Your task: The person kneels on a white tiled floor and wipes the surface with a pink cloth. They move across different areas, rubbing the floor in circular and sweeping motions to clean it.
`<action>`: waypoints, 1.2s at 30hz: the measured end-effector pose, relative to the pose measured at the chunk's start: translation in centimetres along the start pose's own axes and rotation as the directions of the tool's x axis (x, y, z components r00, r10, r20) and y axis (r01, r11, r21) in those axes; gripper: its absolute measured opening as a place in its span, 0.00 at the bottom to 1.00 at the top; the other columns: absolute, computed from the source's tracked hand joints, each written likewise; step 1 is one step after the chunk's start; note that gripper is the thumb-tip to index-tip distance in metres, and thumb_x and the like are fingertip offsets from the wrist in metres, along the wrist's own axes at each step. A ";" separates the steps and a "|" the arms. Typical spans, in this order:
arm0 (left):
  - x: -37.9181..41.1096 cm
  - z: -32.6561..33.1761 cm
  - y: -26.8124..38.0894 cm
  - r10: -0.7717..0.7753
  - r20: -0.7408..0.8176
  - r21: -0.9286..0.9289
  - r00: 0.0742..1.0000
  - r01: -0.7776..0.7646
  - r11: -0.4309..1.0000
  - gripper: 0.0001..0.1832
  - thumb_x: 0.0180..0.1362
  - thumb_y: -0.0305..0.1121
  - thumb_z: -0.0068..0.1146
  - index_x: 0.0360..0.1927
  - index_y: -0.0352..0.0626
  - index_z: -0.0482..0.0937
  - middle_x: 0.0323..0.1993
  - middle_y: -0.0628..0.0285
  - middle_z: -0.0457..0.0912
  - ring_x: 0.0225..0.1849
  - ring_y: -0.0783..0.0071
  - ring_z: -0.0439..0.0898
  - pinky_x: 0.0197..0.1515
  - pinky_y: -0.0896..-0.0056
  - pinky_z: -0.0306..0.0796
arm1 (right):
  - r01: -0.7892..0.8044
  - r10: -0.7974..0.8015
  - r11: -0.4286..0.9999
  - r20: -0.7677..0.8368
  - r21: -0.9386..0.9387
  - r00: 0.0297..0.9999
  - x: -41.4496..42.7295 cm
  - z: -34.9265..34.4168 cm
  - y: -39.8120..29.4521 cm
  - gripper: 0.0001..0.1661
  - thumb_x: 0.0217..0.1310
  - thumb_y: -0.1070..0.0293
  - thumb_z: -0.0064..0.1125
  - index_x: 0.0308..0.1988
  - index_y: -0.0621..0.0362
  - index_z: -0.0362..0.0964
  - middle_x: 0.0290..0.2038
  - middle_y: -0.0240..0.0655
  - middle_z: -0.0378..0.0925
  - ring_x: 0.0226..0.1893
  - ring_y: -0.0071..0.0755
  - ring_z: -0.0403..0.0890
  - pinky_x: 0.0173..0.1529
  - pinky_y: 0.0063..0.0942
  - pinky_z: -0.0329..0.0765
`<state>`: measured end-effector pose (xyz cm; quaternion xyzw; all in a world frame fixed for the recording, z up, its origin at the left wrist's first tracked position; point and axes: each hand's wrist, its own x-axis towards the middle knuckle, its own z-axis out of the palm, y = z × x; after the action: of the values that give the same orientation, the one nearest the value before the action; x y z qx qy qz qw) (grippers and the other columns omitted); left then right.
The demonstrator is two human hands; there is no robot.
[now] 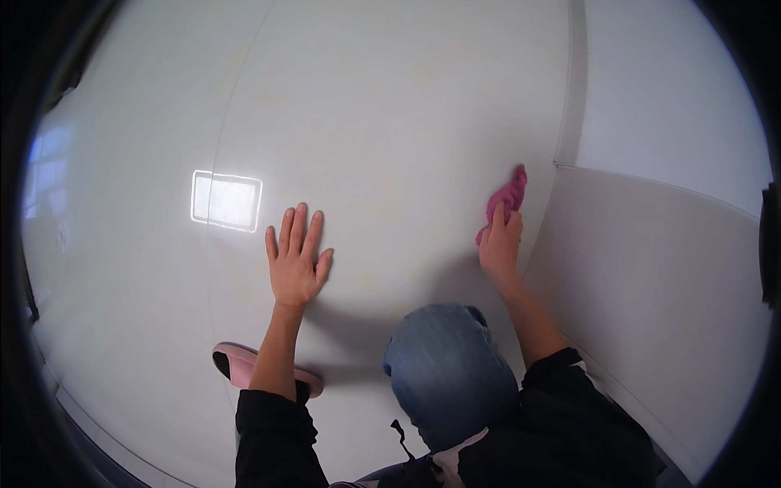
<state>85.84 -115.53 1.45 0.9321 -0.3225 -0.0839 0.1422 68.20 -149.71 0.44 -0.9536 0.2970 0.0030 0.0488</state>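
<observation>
My right hand [501, 243] grips a bunched pink cloth [509, 194] against the glossy white tiled floor [390, 152], close to the foot of the wall on the right. One end of the cloth sticks out ahead of my fingers, and a small piece shows beside my palm. Palm down with fingers spread, my left hand [297, 262] rests on the floor and holds nothing. My bent knee in blue jeans [451, 366] lies between my two arms.
A white wall or panel [640, 244] rises along the right, with a vertical joint and a corner where its base meets the floor. My foot in a pink slipper [243, 365] is behind my left forearm. A ceiling light reflects in the floor [227, 201] at left.
</observation>
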 end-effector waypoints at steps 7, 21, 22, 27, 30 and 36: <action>0.0 0.0 -0.4 -0.004 0.031 -0.029 1.000 0.005 1.000 0.33 0.64 0.49 0.46 0.72 0.57 0.63 0.75 0.62 0.57 0.76 0.62 0.54 0.73 0.41 0.44 | -0.293 0.294 0.955 0.033 -0.038 0.955 7.7 0.3 0.9 0.33 0.60 0.73 0.52 0.62 0.75 0.54 0.48 0.60 0.63 0.47 0.61 0.70 0.53 0.49 0.69; -1.4 1.8 -1.4 0.062 0.046 0.112 0.997 -0.067 0.991 0.30 0.67 0.52 0.39 0.69 0.50 0.68 0.72 0.51 0.63 0.75 0.53 0.57 0.75 0.39 0.39 | -0.295 0.298 0.941 -0.004 -0.164 0.954 35.5 0.7 14.0 0.20 0.59 0.71 0.50 0.49 0.74 0.63 0.51 0.63 0.66 0.50 0.70 0.74 0.52 0.52 0.77; -1.7 2.0 -1.6 0.071 0.049 0.112 0.996 -0.076 0.991 0.30 0.68 0.52 0.39 0.68 0.49 0.68 0.71 0.50 0.63 0.75 0.52 0.57 0.74 0.38 0.39 | -0.259 0.262 0.953 -0.005 -0.159 0.965 36.3 0.9 15.1 0.21 0.60 0.71 0.50 0.50 0.74 0.63 0.52 0.64 0.65 0.51 0.69 0.75 0.54 0.52 0.76; -2.4 2.2 -2.1 0.131 0.057 0.180 0.990 -0.139 0.974 0.31 0.69 0.53 0.36 0.68 0.46 0.67 0.70 0.47 0.63 0.74 0.48 0.57 0.73 0.34 0.39 | -0.249 0.280 0.945 0.132 -0.212 0.951 46.2 2.1 19.5 0.24 0.62 0.68 0.48 0.53 0.76 0.63 0.55 0.67 0.65 0.51 0.72 0.75 0.56 0.53 0.76; -2.5 2.3 -2.2 0.135 0.057 0.158 0.989 -0.142 0.977 0.32 0.70 0.52 0.34 0.69 0.43 0.65 0.72 0.45 0.61 0.74 0.46 0.56 0.74 0.35 0.39 | -0.088 0.179 0.918 0.206 -0.386 0.962 47.5 1.7 20.0 0.24 0.62 0.68 0.47 0.52 0.76 0.63 0.53 0.66 0.66 0.50 0.71 0.76 0.55 0.53 0.76; -2.0 2.0 -1.8 0.102 0.035 0.146 0.994 -0.107 0.983 0.31 0.69 0.53 0.36 0.68 0.47 0.67 0.71 0.47 0.62 0.74 0.48 0.58 0.73 0.34 0.40 | -0.108 0.113 0.957 0.003 -0.271 0.994 35.0 -1.4 14.0 0.22 0.63 0.72 0.46 0.55 0.73 0.63 0.47 0.57 0.69 0.48 0.60 0.76 0.51 0.49 0.75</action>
<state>84.81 -113.37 -0.89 0.9206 -0.3782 -0.0648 0.0724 89.08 -181.14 -0.69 -0.9332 0.3461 0.0550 -0.0790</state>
